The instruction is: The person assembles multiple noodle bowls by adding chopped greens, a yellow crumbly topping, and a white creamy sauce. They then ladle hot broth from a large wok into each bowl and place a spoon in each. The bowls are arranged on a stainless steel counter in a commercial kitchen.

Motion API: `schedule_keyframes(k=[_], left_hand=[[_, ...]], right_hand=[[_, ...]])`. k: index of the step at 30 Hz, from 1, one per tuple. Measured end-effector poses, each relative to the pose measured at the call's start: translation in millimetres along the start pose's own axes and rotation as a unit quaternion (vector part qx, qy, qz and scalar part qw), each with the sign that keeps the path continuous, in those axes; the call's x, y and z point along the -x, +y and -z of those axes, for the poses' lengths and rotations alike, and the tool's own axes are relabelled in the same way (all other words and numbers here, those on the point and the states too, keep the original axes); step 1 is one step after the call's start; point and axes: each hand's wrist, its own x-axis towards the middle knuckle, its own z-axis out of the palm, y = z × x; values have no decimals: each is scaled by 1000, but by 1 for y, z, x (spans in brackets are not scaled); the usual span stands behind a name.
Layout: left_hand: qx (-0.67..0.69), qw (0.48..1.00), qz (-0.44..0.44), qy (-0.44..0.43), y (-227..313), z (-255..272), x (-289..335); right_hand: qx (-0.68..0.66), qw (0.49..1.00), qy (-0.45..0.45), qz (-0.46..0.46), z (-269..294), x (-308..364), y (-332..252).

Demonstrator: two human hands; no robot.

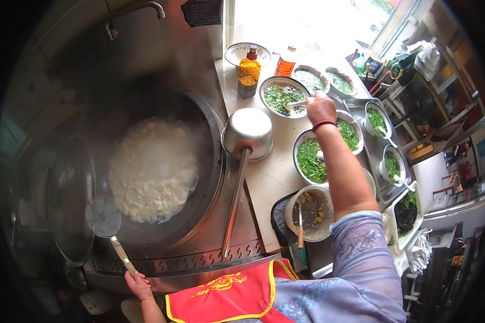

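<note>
My left hand [139, 285] is closed round the handle of a wire skimmer [103, 216], whose round mesh head is held over the left edge of a big wok [214, 148]. Pale, soft-looking pieces [153, 175] fill the wok's steaming liquid. At the far side of the counter, my right hand [321, 109] grips a white spoon [295, 105]. Its bowl end dips into a dark-rimmed bowl [262, 98] of chopped greens in broth. Just nearer stands another bowl of greens [311, 161], partly covered by my forearm.
An upturned, long-handled metal dipper [248, 132] lies between wok and bowls. Behind stand a sauce bottle [249, 72] and an orange bottle [285, 62]. A tub [320, 237] with a wooden-handled utensil sits nearer. More bowls with spoons line a tray [396, 148] at right.
</note>
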Motion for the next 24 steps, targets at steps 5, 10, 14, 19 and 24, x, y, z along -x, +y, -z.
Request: schedule_keyframes(k=[5,10,14,19,24], left_hand=[[79,996,32,20,-14,11,3],[65,997,31,-5,-5,1,-10],[45,999,21,8,-4,12,-7],[74,996,16,-57,17,14,4],[286,919,56,-265,88,-23,31]], right_hand=[[-404,867,-114,-269,19,-10,10],[-48,955,-252,-150,-2,-8,66],[74,955,-279,-67,70,34,-34],[-268,878,-387,90,127,135,-132],[-335,698,-583,246,112,323,-227]])
